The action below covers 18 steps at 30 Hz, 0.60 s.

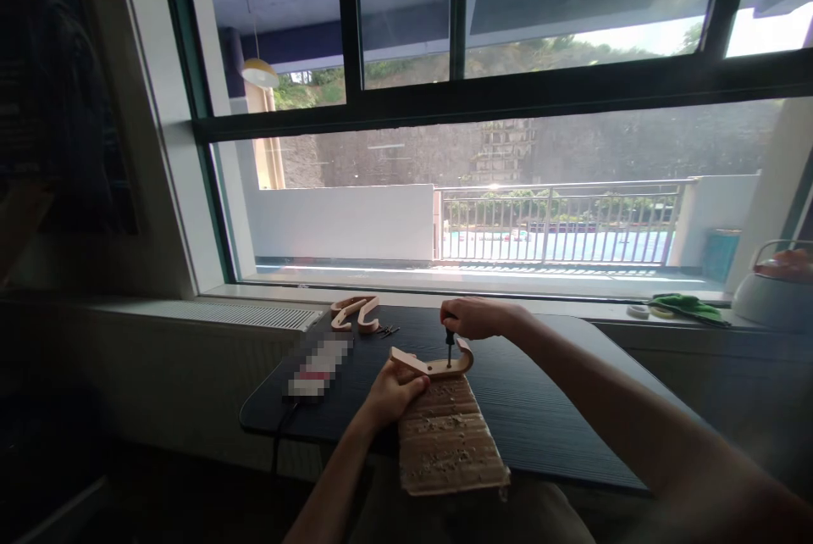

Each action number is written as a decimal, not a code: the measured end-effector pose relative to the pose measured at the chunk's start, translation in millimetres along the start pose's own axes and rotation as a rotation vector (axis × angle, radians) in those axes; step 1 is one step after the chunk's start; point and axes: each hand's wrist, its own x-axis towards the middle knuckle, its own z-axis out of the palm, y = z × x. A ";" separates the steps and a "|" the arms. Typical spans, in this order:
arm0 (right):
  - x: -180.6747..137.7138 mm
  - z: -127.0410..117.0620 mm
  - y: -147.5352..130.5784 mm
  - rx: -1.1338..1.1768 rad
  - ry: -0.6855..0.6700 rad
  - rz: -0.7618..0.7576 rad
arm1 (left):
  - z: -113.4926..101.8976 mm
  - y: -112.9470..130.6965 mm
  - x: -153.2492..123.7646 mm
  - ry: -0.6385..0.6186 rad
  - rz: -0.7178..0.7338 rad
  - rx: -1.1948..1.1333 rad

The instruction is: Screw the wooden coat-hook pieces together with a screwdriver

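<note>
Dark, round-cornered wood-grain table | your left hand clamps the pale, curved-ended wooden piece atop the ribbed brown cardboard-looking slab | black-handled metal screwdriver stands on it, wrapped by your right hand | sideways lean could cause skidding

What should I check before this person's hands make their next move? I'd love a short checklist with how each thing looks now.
1. Left hand steadying the wooden hook: ok, it grips the hook's left end.
2. Right hand on the screwdriver: ok, closed around its handle.
3. Screwdriver upright: ok, it looks nearly vertical over the hook's flat part.
4. Tip seated properly: cannot tell, too small to see.
5. Support under the hook: cannot tell; it sits at the far end of the brown ridged block, its underside hidden.
6. Small dark pieces out of the way: ok, apart from both hands.
</note>
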 end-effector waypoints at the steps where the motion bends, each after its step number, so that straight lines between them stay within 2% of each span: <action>1: -1.6 0.9 0.4 0.002 -0.002 -0.002 | 3.2 -0.9 -1.5 0.041 0.018 0.006; 6: -8.3 8.1 1.0 -0.054 0.064 0.027 | 9.1 -7.2 -4.2 0.118 0.029 0.015; 11: -8.4 14.0 0.8 -0.097 0.114 0.060 | 11.5 0.6 -6.5 0.161 0.031 0.057; 15: -10.2 15.7 -3.9 -0.174 0.175 0.067 | 14.3 7.1 -11.3 0.152 0.026 0.133; 18: -13.3 16.1 -7.7 -0.297 0.227 0.005 | 14.2 7.1 -14.8 0.127 0.039 0.180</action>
